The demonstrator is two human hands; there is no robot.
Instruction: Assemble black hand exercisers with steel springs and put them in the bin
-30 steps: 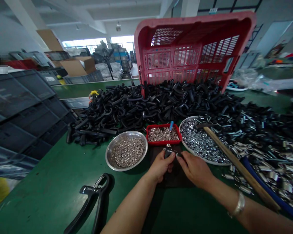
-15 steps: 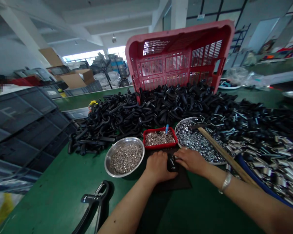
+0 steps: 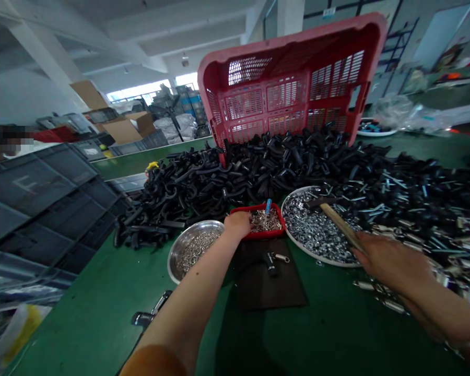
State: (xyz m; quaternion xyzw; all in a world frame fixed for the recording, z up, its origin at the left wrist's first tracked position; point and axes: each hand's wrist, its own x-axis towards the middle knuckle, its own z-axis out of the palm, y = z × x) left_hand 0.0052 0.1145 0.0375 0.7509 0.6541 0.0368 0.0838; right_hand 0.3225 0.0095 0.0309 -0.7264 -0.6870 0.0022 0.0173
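My left hand [image 3: 238, 223] reaches forward over the near left corner of a small red tray [image 3: 274, 231] of little silver parts. Its fingers curl down into the tray, and what they pinch is hidden. My right hand [image 3: 387, 261] is out to the right, closed round the wooden handle of a hammer [image 3: 339, 222]. The hammer's head rests in a round metal tray [image 3: 312, 249] of shiny nuts. Between my arms lies a black mat [image 3: 266, 284]. On it sit a small black part [image 3: 271, 263] and a short spring [image 3: 282, 257], with neither hand touching them.
A tipped red crate [image 3: 293, 89] spills a heap of black curved plastic pieces [image 3: 258, 167] across the green table [image 3: 102, 292]. A steel bowl of rings [image 3: 196, 248] sits at the left, and black pliers [image 3: 149, 316] lie under my left arm. Loose metal parts [image 3: 434, 245] lie at the right, grey crates [image 3: 43, 198] at the left.
Both hands have left the small part on the mat. The left went forward to the red tray. The right swung right and took the hammer handle.
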